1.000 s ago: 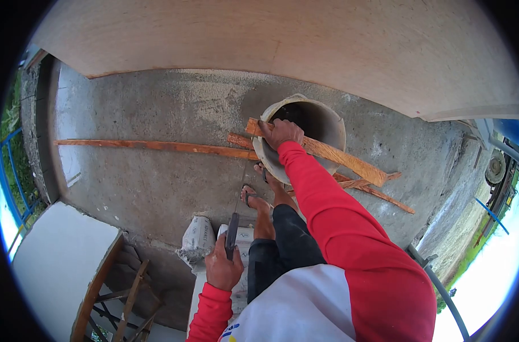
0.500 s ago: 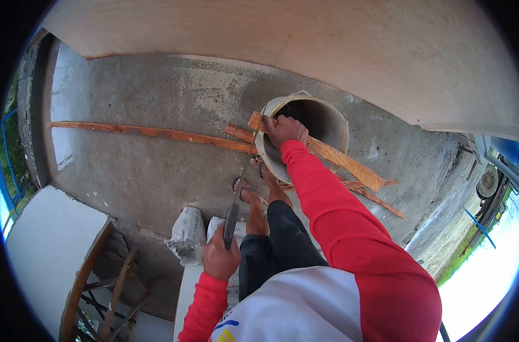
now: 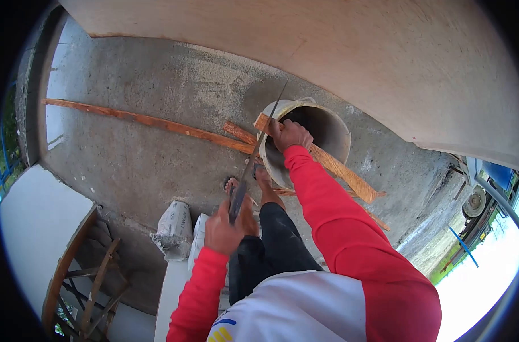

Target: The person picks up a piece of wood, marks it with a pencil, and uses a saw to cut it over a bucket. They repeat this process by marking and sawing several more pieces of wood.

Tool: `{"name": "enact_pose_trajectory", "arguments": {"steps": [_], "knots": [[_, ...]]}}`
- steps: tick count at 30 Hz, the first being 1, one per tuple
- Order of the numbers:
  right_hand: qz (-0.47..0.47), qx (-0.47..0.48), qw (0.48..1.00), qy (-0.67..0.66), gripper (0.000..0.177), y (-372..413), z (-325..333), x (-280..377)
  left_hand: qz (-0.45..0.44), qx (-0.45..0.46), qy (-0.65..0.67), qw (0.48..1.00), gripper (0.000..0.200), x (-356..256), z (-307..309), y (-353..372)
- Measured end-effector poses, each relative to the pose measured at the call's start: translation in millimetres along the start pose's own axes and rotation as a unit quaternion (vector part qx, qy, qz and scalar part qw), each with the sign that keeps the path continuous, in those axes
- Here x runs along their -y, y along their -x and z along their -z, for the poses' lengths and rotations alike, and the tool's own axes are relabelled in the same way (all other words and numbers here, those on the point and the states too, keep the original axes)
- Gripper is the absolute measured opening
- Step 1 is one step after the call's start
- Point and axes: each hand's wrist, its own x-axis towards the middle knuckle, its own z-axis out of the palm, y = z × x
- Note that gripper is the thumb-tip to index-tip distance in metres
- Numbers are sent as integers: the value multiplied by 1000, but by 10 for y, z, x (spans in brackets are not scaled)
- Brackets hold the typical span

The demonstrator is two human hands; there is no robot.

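My left hand [image 3: 223,231] is closed round the handle end of a handsaw [image 3: 249,170]. The saw's long thin blade runs up and away, crossing a short wooden plank [image 3: 345,170] near its left end. My right hand [image 3: 292,137] grips that plank just right of the blade, pressing it on the rim of a hollow, pale round cylinder [image 3: 349,139]. The plank slants across the cylinder's mouth, its right end sticking out past the rim. Whether the blade has cut into the wood is hidden by the angle.
A long wood strip [image 3: 157,122] and a shorter piece [image 3: 239,132] lie left of the cylinder on the concrete floor [image 3: 151,165]. My sandalled feet stand close by. Bags [image 3: 175,225] sit lower left, near a white slab [image 3: 40,219]. A large board [image 3: 328,51] spans the top.
My left hand has pushed the saw forward and slightly right, so more blade reaches beyond the plank. My right hand keeps its grip. The view has shifted a little.
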Motion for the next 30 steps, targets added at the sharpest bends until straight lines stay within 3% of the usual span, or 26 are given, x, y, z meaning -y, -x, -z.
{"name": "enact_pose_trajectory", "arguments": {"steps": [3,8,11,14,16,18,21,23,25,27,28,30], "knots": [[-4,5,1000,-5,55,-19,42,-17,0,-6,10,1000,43,-169,-431,-851],[-3,24,1000,0,57,0,61,22,0,-5,8,1000,46,-32,272,639],[9,4,1000,11,55,-49,-31,-35,28,17,4,999,46,103,414,818],[5,-2,1000,7,54,-71,-49,-35,9,4,33,999,42,-10,-239,-539],[-7,19,1000,-1,55,-34,38,19,-8,-4,36,999,43,-62,-349,-789],[-14,48,999,15,57,33,92,9,-6,-18,30,999,46,-162,-178,-465],[-4,39,999,16,58,-53,66,42,21,9,4,1000,54,122,343,821],[-3,33,999,20,58,-13,44,18,21,12,0,1000,55,174,472,1048],[-2,32,999,24,58,-41,37,32,15,-3,21,1000,54,216,368,765],[6,13,1000,24,55,-23,20,22,31,28,28,999,45,119,-42,-132],[10,1,1000,24,54,-35,4,13,10,0,15,1000,45,64,-326,-605],[15,-6,1000,16,54,-48,-52,-8,1,-12,2,1000,45,40,-416,-833]]}}
